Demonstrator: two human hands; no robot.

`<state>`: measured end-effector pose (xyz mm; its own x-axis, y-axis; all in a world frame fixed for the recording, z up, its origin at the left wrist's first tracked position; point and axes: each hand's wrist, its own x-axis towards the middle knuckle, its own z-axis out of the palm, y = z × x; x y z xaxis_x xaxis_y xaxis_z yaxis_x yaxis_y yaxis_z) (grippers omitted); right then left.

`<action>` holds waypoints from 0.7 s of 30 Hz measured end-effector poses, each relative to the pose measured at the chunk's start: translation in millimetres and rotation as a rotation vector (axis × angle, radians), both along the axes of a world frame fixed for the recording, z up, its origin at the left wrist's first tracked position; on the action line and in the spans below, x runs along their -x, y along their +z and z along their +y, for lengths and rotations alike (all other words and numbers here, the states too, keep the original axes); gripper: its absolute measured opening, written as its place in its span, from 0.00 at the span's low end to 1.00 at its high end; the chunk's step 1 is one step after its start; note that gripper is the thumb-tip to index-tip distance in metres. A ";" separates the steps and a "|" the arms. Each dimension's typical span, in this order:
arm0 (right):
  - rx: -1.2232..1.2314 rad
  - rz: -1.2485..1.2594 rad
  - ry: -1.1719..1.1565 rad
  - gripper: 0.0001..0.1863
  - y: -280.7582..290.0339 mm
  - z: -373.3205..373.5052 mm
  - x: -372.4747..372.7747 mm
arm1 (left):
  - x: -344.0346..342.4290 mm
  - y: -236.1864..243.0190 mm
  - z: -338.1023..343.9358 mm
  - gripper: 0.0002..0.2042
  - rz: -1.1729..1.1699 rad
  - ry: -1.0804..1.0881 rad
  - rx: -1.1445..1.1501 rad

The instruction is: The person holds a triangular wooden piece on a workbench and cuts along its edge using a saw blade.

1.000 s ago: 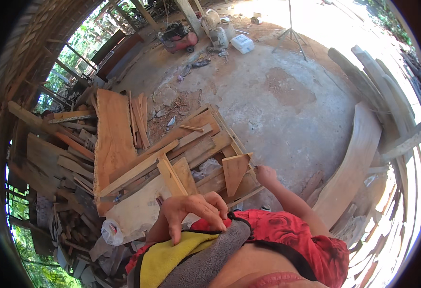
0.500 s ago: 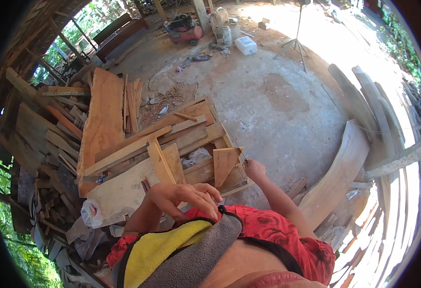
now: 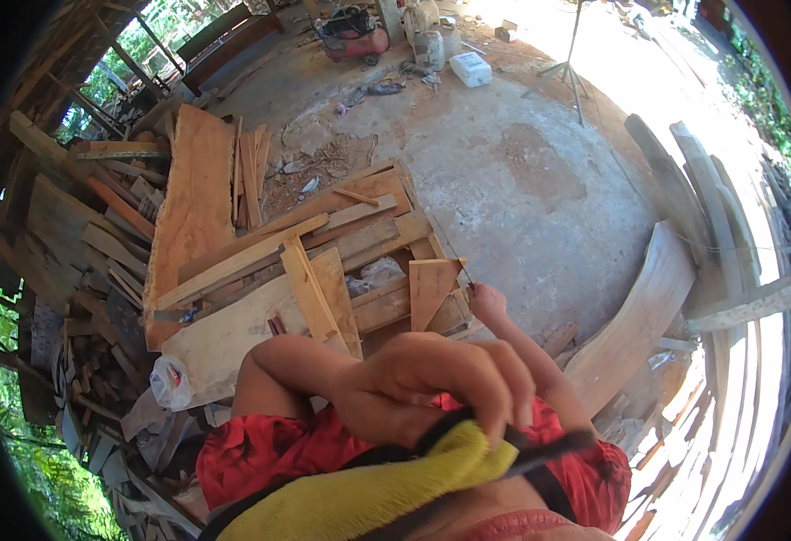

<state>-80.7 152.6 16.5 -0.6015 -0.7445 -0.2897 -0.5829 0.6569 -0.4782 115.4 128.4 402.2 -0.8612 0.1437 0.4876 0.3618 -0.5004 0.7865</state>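
Concrete floor is filling the background, with a red compressor, a white jug and a tripod standing on it. Scrap wood is lying heaped at left, and a wavy-edged slab is lying just beside it. At right, a long plank is lying on the floor. Left hand is holding a yellow cloth; its grip is narrow, with the fingers pinching the cloth's upper corner, which is blurring. Cloth is lying across the person's front, partly covering a red garment. Right hand is reaching forward, its grip wrapping a thin dark item whose kind cannot be told. Just left of that hand, a tapered board is resting on stacked boards.
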 end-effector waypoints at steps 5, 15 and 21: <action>-0.015 0.013 -0.024 0.16 2.7 1.0 0.3 | 18.3 -4.0 51.8 0.15 -0.067 -0.285 -0.234; 0.033 0.001 -0.050 0.15 0.9 4.8 -3.8 | 32.4 -2.9 38.5 0.29 0.187 -0.707 -0.253; 0.075 -0.006 -0.036 0.15 -1.1 2.8 1.7 | 38.8 3.6 16.2 0.28 0.190 -0.714 -0.160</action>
<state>-82.4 155.4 15.4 -0.6264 -0.7425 -0.2376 -0.5569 0.6394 -0.5300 76.7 144.6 405.8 -0.4846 0.5500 0.6802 0.0294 -0.7670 0.6410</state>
